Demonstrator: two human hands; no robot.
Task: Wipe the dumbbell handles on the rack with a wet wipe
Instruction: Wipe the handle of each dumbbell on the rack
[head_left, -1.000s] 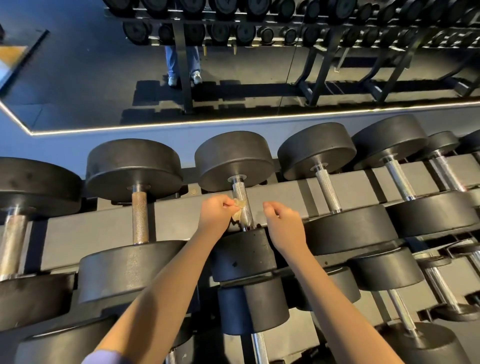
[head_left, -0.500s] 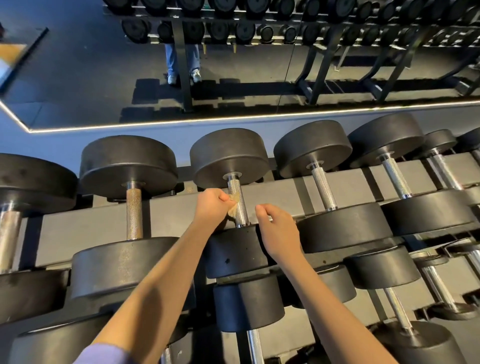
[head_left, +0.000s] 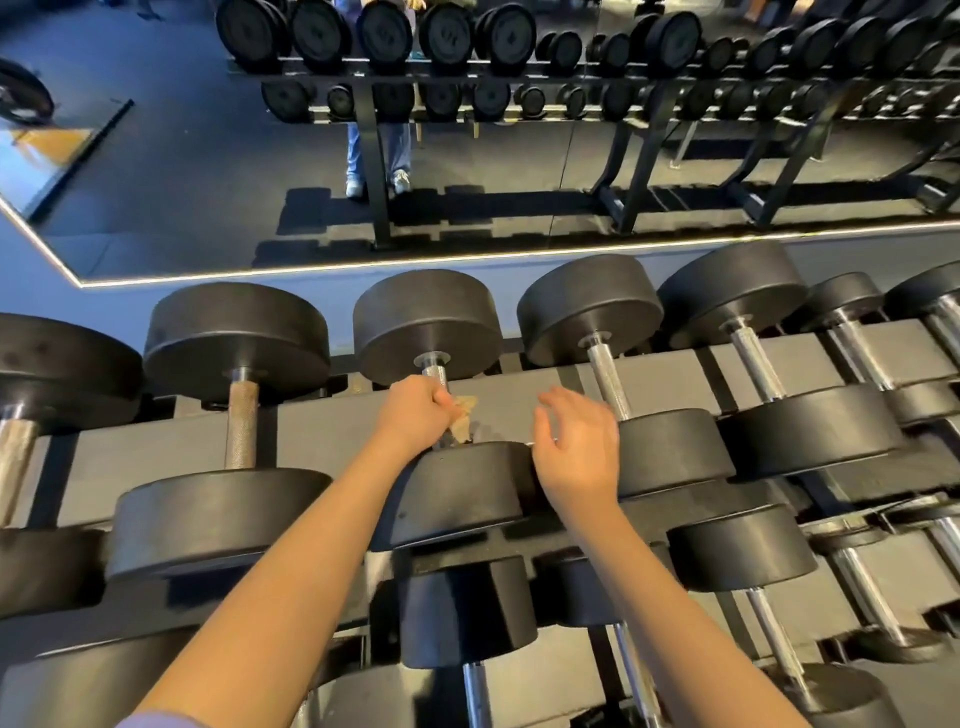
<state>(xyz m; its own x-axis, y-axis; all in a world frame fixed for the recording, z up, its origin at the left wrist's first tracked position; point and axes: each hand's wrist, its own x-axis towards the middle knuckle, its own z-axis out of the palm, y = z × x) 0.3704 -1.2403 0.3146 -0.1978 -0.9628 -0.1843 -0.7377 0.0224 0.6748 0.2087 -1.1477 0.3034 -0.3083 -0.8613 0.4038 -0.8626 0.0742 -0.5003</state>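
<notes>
Left hand (head_left: 413, 415) clamps crumpled tan wet wipe (head_left: 462, 421) round knurled steel dumbbell handle (head_left: 435, 375); wipe limp, bar rigid. Right hand (head_left: 576, 447) spread, empty.

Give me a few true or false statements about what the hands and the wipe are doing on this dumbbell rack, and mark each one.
1. The left hand is closed around a dumbbell handle with the wipe. True.
2. The right hand holds the wipe. False: it is open and holds nothing, hovering over the rack beside the dumbbell's near head.
3. The wipe is clean white. False: it looks tan or brownish.
4. The handle of the next dumbbell to the left looks brown and dull, not shiny. True.
5. The dumbbell being wiped has been lifted off the rack. False: it rests on the top row between its neighbours.
</notes>
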